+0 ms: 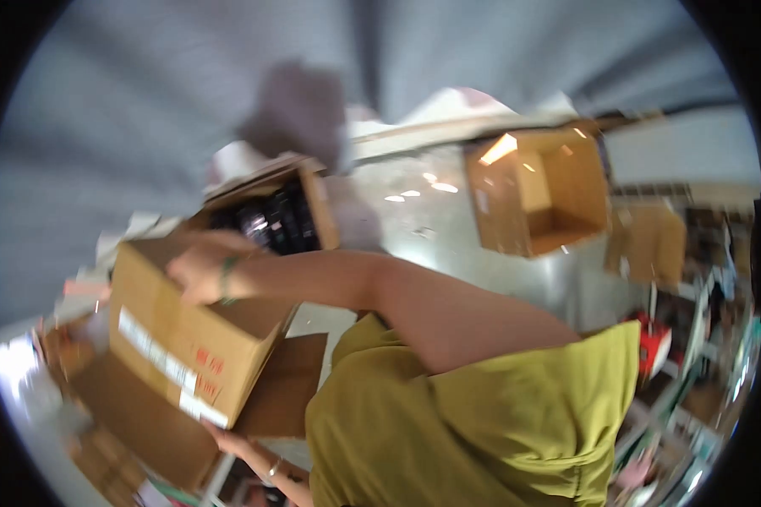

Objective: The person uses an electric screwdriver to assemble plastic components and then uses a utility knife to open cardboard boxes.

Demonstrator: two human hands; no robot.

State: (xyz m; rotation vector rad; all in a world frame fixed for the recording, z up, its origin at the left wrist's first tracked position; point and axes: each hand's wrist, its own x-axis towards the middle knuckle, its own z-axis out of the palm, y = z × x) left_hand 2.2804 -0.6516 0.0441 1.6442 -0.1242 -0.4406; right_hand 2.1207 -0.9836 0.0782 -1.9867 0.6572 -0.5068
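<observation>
A brown cardboard box [182,338] with white label strips and red print is tilted at the left, its top open and flaps hanging out. My right hand [199,266], with a green bracelet at the wrist, is closed over the box's upper edge, slightly blurred. At the lower corner my left hand [228,441], wearing a silver bangle, holds the box from below; its fingers are partly hidden. Just beyond stands another open carton [323,211] containing several shiny black packages [271,221].
An open carton [499,207] stands on the grey floor [423,228] at the right, beside another brown carton [647,242]. A red and white object [654,345] lies near shelving [693,325] along the right. Grey draped fabric [482,51] spans the far side. More cartons [110,465] are at lower left.
</observation>
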